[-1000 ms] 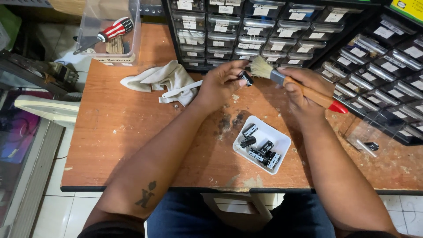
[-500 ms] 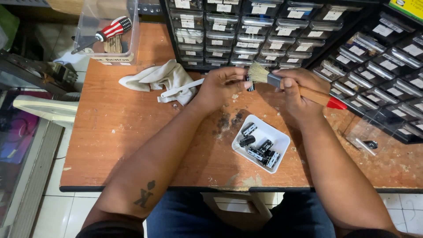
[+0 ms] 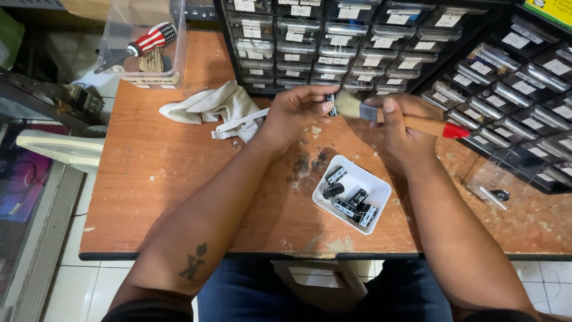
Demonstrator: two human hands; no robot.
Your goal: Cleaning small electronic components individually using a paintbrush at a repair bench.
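Black, small and cylindrical, a capacitor (image 3: 331,105) pinched at its ends between thumb and fingertips of the left hand (image 3: 296,110), held above the surface (image 3: 155,179) just in front of the drawer cabinet (image 3: 333,42). Likely light, rigid, smooth-sleeved and a bit slippery; thin leads probably easy to bend, so best gripped by the body, as now. Touching it from the right, the pale bristles of a brush (image 3: 411,121), wooden handle with red tip, wrapped firmly in the right hand (image 3: 399,128); bristles soft, handle stiff. Below both hands, a white tray (image 3: 381,194) with several more dark capacitors lying loose, near the front edge. Dark smudges and crumbs on the wood between tray and left hand. Further left, a crumpled cloth (image 3: 211,107) with a white strip beside it, well apart from the grip. Far left corner, a clear box (image 3: 122,53) with a striped-handled screwdriver (image 3: 143,43). Nothing between hands and tray.
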